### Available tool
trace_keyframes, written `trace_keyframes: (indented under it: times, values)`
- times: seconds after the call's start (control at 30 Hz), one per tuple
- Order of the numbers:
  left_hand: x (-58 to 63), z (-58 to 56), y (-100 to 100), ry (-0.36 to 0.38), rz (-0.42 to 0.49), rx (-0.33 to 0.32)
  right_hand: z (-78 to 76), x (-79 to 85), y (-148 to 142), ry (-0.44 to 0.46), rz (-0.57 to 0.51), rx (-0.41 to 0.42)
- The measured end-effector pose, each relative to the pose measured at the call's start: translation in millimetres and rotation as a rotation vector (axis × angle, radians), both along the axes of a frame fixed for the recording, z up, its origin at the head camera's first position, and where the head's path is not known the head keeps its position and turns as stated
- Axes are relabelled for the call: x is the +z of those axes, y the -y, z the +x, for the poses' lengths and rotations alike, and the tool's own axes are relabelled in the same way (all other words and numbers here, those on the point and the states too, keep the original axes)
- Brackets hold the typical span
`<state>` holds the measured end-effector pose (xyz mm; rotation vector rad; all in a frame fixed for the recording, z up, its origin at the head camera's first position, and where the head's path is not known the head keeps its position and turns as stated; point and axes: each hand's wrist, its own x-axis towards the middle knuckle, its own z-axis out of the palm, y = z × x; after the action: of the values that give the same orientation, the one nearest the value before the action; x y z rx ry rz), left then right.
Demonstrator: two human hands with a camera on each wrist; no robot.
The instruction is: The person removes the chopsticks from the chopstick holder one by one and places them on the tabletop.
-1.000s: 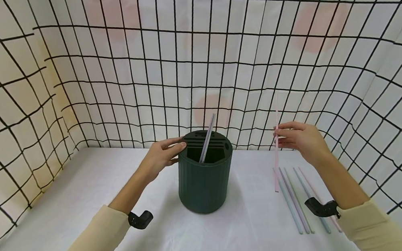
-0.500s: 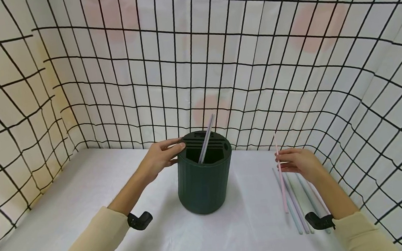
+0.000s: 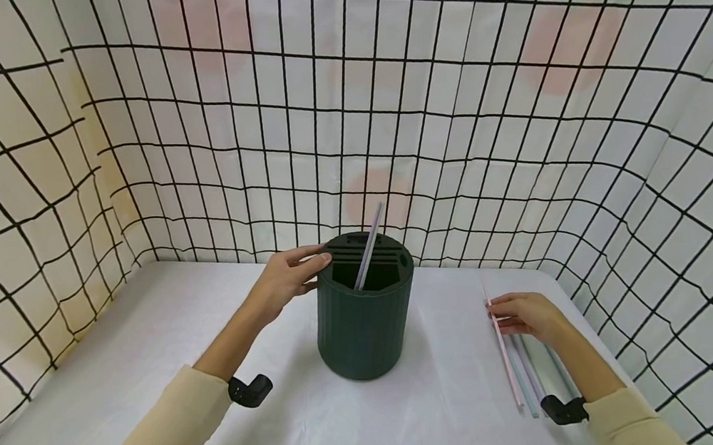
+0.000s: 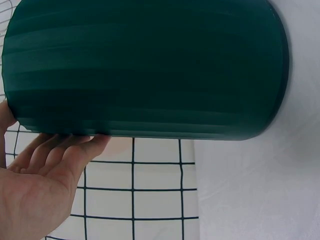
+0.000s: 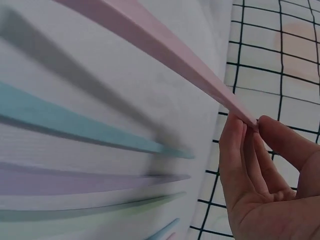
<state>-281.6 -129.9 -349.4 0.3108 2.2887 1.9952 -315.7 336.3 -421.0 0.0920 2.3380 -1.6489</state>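
Note:
A dark green ribbed utensil holder (image 3: pixel 364 336) stands upright on the table. My left hand (image 3: pixel 281 283) grips its upper left side, thumb by the rim and fingers against the wall (image 4: pixel 65 165). Two pale purple chopsticks (image 3: pixel 370 246), close together, lean in the holder's front opening. At the right, my right hand (image 3: pixel 529 313) pinches a pink chopstick (image 5: pixel 175 55) between thumb and fingertips, near one end. This chopstick is just above the tabletop, its shadow beneath. Beside it lie a teal chopstick (image 5: pixel 65 120), a purple chopstick (image 5: pixel 75 180) and a green chopstick (image 5: pixel 100 212).
A white cloth covers the table (image 3: pixel 273 431). Black wire mesh (image 3: pixel 297 142) stands along the back and both sides. Other chopsticks lie partly hidden under the right forearm (image 3: pixel 592 368). The holder's lid also has several narrow slots.
My right hand has come down with the pink chopstick toward the tabletop, to the left of the lying ones. The left hand and the holder have stayed in place.

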Motion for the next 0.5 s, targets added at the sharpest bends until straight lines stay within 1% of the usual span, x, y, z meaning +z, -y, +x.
trace_keyframes:
  times: [0.07,0.17,0.27,0.37,0.5]
  values:
    - [0.3,-0.2,-0.1,-0.002,-0.002,0.0,0.1,-4.9,-1.7,0.003,0.02,0.004]
    - [0.2,-0.1,-0.1,-0.005,-0.001,-0.004,0.4,-11.4,-3.0,0.003,0.05,-0.015]
    - [-0.1,-0.2,0.0,-0.002,0.005,-0.004,0.7,-17.5,-4.4,-0.011,0.086,-0.014]
    - [-0.2,-0.4,-0.1,0.002,0.01,-0.003,1.3,-22.6,-4.6,-0.019,0.11,-0.04]
    - [-0.4,-0.6,-0.1,0.003,0.01,-0.001,1.2,-26.7,-5.0,-0.029,0.13,-0.05]
